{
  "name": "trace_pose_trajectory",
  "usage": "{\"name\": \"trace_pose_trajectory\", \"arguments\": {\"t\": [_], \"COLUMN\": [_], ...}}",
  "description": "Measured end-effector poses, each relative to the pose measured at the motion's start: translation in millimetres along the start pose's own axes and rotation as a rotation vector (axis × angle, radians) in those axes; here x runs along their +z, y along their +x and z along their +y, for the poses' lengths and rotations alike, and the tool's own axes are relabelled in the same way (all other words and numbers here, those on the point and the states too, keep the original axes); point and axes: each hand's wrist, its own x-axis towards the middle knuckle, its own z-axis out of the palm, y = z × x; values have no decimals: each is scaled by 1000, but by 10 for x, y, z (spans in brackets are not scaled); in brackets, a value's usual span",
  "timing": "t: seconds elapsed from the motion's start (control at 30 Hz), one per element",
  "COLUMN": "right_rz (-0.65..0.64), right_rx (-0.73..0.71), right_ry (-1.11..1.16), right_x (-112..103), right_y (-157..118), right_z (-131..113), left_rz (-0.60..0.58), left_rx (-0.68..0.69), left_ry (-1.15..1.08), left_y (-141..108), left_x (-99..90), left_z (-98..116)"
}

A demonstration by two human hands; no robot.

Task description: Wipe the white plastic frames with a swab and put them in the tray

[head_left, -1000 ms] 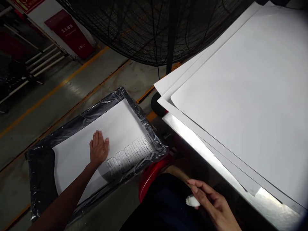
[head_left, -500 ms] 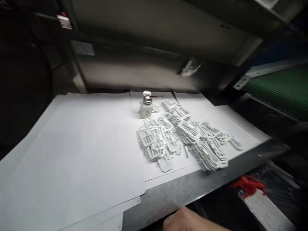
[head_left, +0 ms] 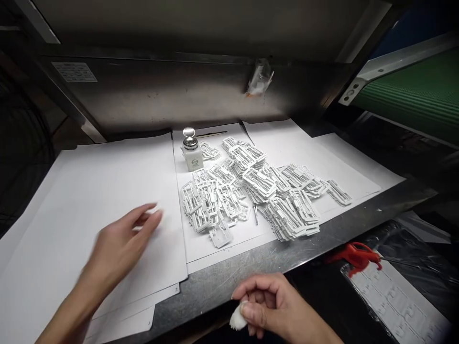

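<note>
My right hand (head_left: 268, 306), just below the front edge of the bench, pinches a small white wad (head_left: 237, 319) that looks like cotton. Over the white paper (head_left: 150, 177) on the left reaches my left hand (head_left: 124, 243), a bit blurred, its thumb and fingers apart with nothing between them. To its right lies a loose heap of flat white plastic frames (head_left: 211, 203) with small parts inside. More of these frames are piled in stacks (head_left: 290, 217) farther right. Tweezers (head_left: 256, 215) lie between the heap and the stacks. A white square bottle (head_left: 193, 157) with a metal top stands behind the heap.
A dark thin stick (head_left: 212, 134) lies at the back of the paper. A clear plastic bag (head_left: 260, 79) hangs on the metal back panel. Below the bench edge (head_left: 244, 267) on the right are a red-handled tool (head_left: 358, 258) and a white sheet (head_left: 401, 301) with embossed shapes.
My left hand has come into view over the paper at the left. My right hand has risen farther into view, showing the white wad. The camera view has shifted and become sharper.
</note>
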Motion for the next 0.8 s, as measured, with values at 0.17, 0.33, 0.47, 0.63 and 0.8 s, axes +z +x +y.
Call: {"name": "trace_pose_trajectory", "arguments": {"t": [0.17, 0.33, 0.47, 0.63, 0.8], "right_rz": [-31, -17, -24, -47, -58], "right_rx": [3, 31, 24, 1, -111], "right_ry": [33, 39, 41, 94, 148], "right_x": [-90, -202, -215, -203, -222], "right_y": [-46, -48, -29, -41, -69], "right_z": [306, 425, 390, 359, 324], "left_rz": [-133, 21, 100, 92, -8], "left_rx": [-102, -113, -83, -63, -236], "left_ry": [-79, -312, -592, -979, -1317], "left_y": [547, 590, 451, 159, -169], "left_x": [431, 636, 619, 498, 496], "left_z": [605, 553, 596, 716, 596]}}
